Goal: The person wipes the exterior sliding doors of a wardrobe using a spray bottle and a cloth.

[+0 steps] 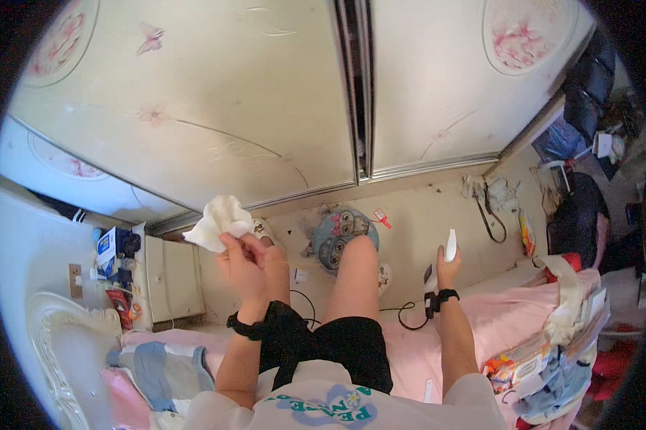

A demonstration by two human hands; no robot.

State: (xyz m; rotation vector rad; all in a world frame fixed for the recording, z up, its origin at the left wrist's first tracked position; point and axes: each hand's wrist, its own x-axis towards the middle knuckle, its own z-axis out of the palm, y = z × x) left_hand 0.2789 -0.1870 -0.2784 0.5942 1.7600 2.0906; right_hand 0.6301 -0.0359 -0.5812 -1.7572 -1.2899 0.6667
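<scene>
My left hand (245,264) is raised in front of my lap, its fingers closed on a crumpled white tissue (221,221). The tissue fans out above the fingertips. Off to the right, my right hand (448,271) is wrapped round a slim white object (451,245) that tapers toward its upper end. I cannot make out what kind of thing it is, since the fingers cover its lower part. Black scrunchie-like bands circle both wrists.
I sit on a bed with a pink cover (509,308). A round blue mat (343,233) lies by my feet. Sliding wardrobe doors (251,93) stand ahead. A small cabinet (174,276) is at left. A black cable (412,322) and packages (523,365) lie at right.
</scene>
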